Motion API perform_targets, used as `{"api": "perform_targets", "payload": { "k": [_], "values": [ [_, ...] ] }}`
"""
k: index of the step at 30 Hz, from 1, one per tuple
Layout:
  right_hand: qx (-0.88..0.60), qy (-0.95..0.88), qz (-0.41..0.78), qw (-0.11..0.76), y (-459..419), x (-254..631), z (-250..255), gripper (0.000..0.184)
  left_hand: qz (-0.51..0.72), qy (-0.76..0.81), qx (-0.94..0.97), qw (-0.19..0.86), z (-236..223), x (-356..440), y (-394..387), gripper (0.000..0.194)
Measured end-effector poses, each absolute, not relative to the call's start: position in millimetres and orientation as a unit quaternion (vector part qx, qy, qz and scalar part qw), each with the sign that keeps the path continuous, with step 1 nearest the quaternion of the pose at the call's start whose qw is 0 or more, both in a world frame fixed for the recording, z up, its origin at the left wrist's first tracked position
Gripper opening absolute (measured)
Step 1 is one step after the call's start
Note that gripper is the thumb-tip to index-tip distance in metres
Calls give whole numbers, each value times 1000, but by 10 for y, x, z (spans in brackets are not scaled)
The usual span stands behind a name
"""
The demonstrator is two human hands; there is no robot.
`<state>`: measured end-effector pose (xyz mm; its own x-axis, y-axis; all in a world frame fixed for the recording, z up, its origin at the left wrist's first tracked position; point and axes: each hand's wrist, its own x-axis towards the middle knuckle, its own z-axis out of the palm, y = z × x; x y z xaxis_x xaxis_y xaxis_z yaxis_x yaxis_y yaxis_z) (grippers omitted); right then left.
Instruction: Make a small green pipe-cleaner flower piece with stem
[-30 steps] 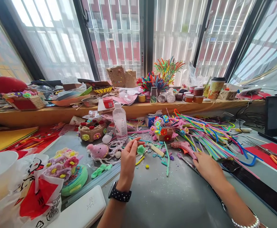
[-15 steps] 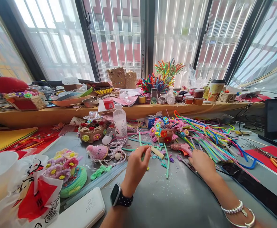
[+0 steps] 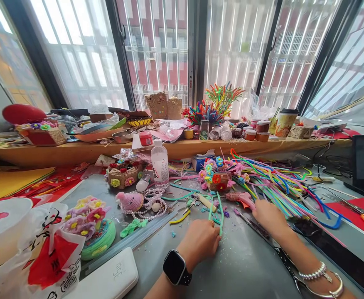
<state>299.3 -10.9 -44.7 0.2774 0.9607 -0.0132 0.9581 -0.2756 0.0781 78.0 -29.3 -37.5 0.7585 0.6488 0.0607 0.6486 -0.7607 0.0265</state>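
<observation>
My left hand (image 3: pixel 200 241), with a black smartwatch (image 3: pixel 174 268) on its wrist, lies on the grey table (image 3: pixel 238 265). Its fingers are curled shut on a green pipe cleaner (image 3: pixel 221 214) that runs away from me. My right hand (image 3: pixel 271 216), with silver bracelets (image 3: pixel 320 276) on its wrist, rests flat further right. Those fingers stretch out and touch the handle end of a pink glue gun (image 3: pixel 240 198) without closing on it. Small scissors (image 3: pixel 194 202) and a yellow pipe cleaner piece (image 3: pixel 179 218) lie just beyond my left hand.
A heap of coloured pipe cleaners (image 3: pixel 278 182) spreads at the right. Around it are a flower basket (image 3: pixel 216 177), a water bottle (image 3: pixel 159 162), pearl strings (image 3: pixel 152 203), a pink crochet bird (image 3: pixel 130 200), a white power bank (image 3: pixel 110 277) and a plastic bag (image 3: pixel 45 257). A crowded wooden sill (image 3: pixel 85 151) runs under the windows.
My left hand dropped from a raised pinch by the scissors to the table nearer me and closed on the green pipe cleaner. The right hand stayed by the glue gun.
</observation>
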Motion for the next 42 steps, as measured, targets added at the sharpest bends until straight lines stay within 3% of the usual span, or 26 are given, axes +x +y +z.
{"api": "perform_targets", "payload": {
  "k": [24,27,30,35,39,42],
  "values": [
    [800,599,44,-5,-250,3147,-530,23,51,360,931,-3,-369,801,-266,22],
    [787,612,67,-46,-317,3173,-543,25,109,371,922,-14,-296,691,-217,28],
    [769,616,84,-149,-433,3157,-511,35,176,398,900,-17,-220,589,-166,32],
    [732,615,-5,-292,-608,3055,-473,45,216,515,826,-75,-236,493,-82,29],
    [711,634,-35,-301,-857,3027,-496,43,170,554,808,-107,-299,460,-40,28],
    [714,648,-62,-257,-1280,3060,-514,37,165,576,794,-104,-311,450,-29,27]
  ]
}}
